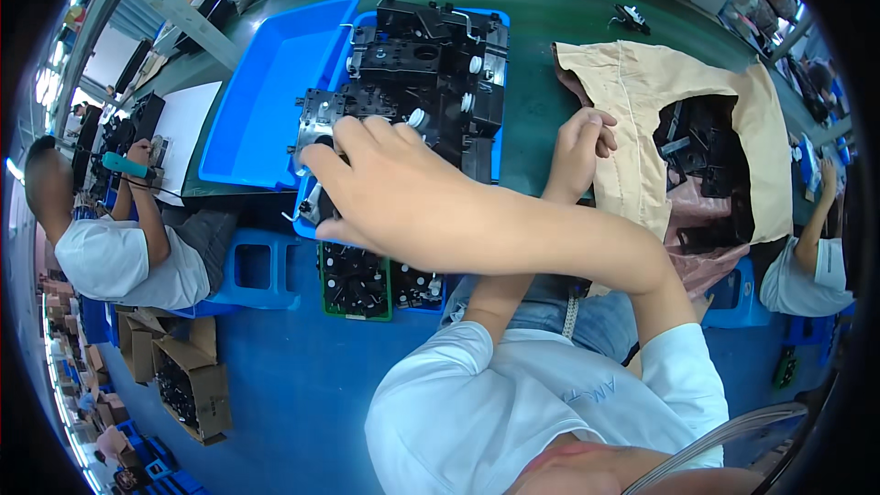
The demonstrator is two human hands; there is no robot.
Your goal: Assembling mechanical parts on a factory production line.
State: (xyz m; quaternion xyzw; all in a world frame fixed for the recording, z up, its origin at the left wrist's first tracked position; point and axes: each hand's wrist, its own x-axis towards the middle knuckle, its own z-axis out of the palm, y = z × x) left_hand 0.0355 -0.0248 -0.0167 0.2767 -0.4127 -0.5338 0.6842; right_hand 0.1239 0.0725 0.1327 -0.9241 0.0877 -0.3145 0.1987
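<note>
Over the blue tray (pixel 501 16) in the head view, reaching with the right hand (pixel 380 174) to a black assembly with a silver plate (pixel 323 108), near the left rim and close against others. With fingers bent down and tips by the plate; cannot tell whether grasping or only touching, with the palm turned away. Crossing beneath the right forearm (pixel 568 234) with the left hand (pixel 579 151), fingers curled inward at the edge of the beige cloth (pixel 632 174); cannot tell whether pinching it.

Likely to catch a white gear (pixel 416 118) if lifting at a slant, because of the tight packing. Could tip the assembly over the rim if gripping by the plate alone. With arms crossed, might bump the left wrist, tug the cloth and shift the black parts (pixel 701 151) visible through its opening.
</note>
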